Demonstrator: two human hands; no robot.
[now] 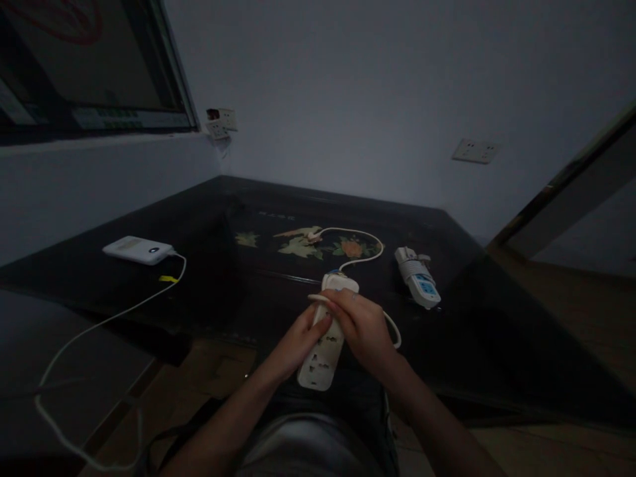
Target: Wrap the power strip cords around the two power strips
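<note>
A white power strip (322,364) is held over the near edge of the dark table, its sockets facing up. My left hand (304,336) grips its left side, with the thumb lying on top. My right hand (362,326) is closed over the upper part, fingers pressing a pale power cord (393,330) across the strip. From the strip's far end the cord runs in a loop over the table to its plug (313,237). To the right lies another power strip (417,277), white with blue sockets, its cord wound around it.
On the table (238,298), at left, a white device (138,250) has a cable (94,326) hanging off the edge. A yellow piece (167,279) lies beside it. Wall sockets (476,151) are at the back right; a loose socket plate (217,129) hangs near the window.
</note>
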